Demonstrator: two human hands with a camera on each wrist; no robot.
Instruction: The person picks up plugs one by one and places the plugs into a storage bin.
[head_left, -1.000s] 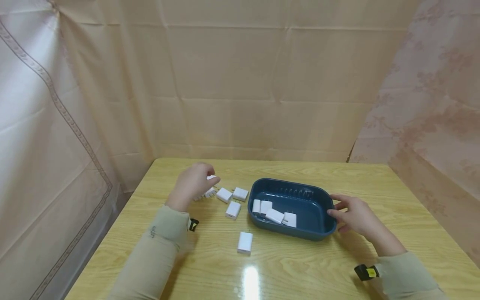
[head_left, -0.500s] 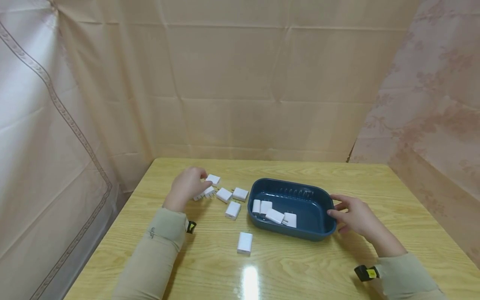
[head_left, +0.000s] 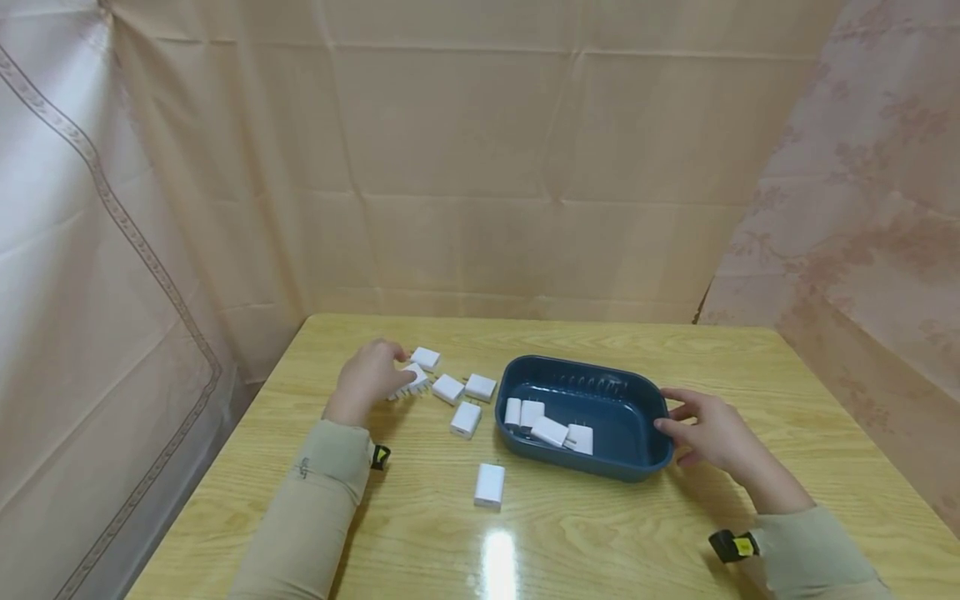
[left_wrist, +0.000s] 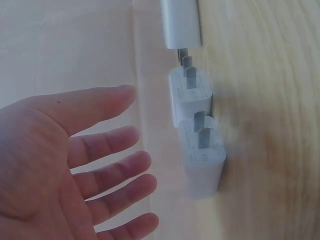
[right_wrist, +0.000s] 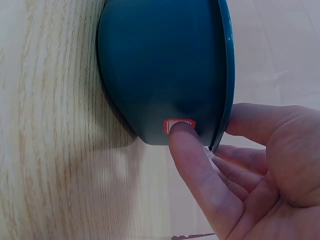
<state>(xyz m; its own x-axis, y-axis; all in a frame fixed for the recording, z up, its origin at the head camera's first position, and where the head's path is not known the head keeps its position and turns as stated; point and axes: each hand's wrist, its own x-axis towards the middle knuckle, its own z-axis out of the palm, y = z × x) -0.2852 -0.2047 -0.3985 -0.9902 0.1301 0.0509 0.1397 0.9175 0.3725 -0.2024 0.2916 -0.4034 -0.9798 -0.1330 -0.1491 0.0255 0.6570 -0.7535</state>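
Observation:
At the left of the table, my left hand (head_left: 369, 379) hovers beside a cluster of white plug chargers. The left wrist view shows its fingers spread and loosely bent, apart from the nearest chargers (left_wrist: 202, 165), whose metal prongs face the camera. Another charger (head_left: 425, 358) lies just beyond the fingertips. My right hand (head_left: 712, 429) holds the right end of a dark blue plastic bin (head_left: 637, 477). Seen from the right wrist, one digit presses the outer wall by a red-edged sticker (right_wrist: 167, 125), while another lies at the rim. Several chargers (head_left: 550, 432) lie inside the bin's left part.
Between the left hand and the bin lie more loose chargers (head_left: 466, 419). One charger (head_left: 490, 486) sits by itself nearer the front. The wooden table (head_left: 600, 537) backs onto a beige cloth (head_left: 480, 167), with further cloths at both sides.
My left hand has drawn back leftward from the farthest charger, which now shows fully, to the chargers nearer it. One of those has shifted slightly. The right hand and bin stay put.

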